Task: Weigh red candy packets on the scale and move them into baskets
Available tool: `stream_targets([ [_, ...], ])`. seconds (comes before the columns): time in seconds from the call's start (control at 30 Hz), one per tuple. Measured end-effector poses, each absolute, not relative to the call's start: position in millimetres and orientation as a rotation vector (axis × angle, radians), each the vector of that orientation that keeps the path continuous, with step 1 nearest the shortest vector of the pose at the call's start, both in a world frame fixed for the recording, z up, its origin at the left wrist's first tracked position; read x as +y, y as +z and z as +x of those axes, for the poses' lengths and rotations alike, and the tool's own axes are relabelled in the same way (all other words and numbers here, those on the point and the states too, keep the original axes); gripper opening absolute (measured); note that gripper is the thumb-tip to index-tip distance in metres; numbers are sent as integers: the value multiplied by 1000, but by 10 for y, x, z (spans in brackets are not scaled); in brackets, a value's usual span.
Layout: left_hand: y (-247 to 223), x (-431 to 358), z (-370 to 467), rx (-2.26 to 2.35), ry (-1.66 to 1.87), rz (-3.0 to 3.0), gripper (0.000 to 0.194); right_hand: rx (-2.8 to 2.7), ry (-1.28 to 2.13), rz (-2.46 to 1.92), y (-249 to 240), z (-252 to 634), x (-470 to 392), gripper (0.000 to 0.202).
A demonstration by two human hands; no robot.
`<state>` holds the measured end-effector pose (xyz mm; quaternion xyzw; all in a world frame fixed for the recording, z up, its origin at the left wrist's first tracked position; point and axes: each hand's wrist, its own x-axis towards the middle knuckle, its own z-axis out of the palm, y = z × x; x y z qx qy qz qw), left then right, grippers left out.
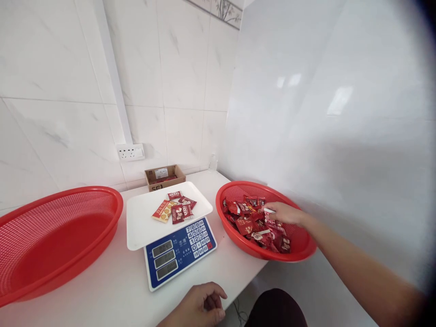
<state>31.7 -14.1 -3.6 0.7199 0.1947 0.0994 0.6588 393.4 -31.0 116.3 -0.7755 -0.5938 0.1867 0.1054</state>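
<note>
My right hand (282, 213) reaches into the right red basket (235, 240). Its fingers are closed on a small red-and-white snack packet (269, 211) above a pile of similar packets. Low in the view, my left hand (203, 303) rests at the table's front edge with loosely curled fingers, a gap between thumb and forefinger, and nothing in it. Between the two baskets stands a digital scale (182, 254) with a white tray (143, 222). On the tray lie several dark red packets (181, 212) and a yellow-and-red packet (164, 210).
A second red mesh basket (68, 236) stands at the left on the white table (112, 281). Behind the scale sits an open cardboard box (166, 177) with dark red contents. A clear object (213, 162) stands in the back corner. My knee (276, 311) shows below the table edge.
</note>
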Motion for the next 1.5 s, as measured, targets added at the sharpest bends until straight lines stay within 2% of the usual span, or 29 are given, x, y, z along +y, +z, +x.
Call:
stream_targets([
  [0.27, -46, -141, 311, 428, 238, 1640, 30, -1592, 288, -2232, 1199, 4006, -286, 26],
  [0.47, -70, -154, 304, 456, 241, 1647, 28, -1392, 243, -2097, 1210, 3879, -219, 26],
  [0.73, 20, -182, 251, 490, 233, 1640, 33, -1165, 728, -1718, 1327, 3078, 255, 11],
  [0.97, -62, -179, 261, 475, 250, 1601, 36, -1208, 951, -1512, 1305, 2100, 881, 14],
  [1.07, -87, -166, 262, 461, 241, 1584, 37, -1212, 1019, -1453, 1249, 1860, 1135, 22],
  [1.17, -91, -154, 249, 432, 232, 1576, 38, -1392, 916, -1514, 1181, 1777, 1266, 35],
  [1.33, -103, -154, 248, 466, 217, 1613, 37, -1790, 484, -1749, 1043, 1819, 1220, 40],
  [1.5, -28, -178, 258, 517, 192, 1668, 35, -1976, 435, -1803, 968, 1807, 1096, 43],
])
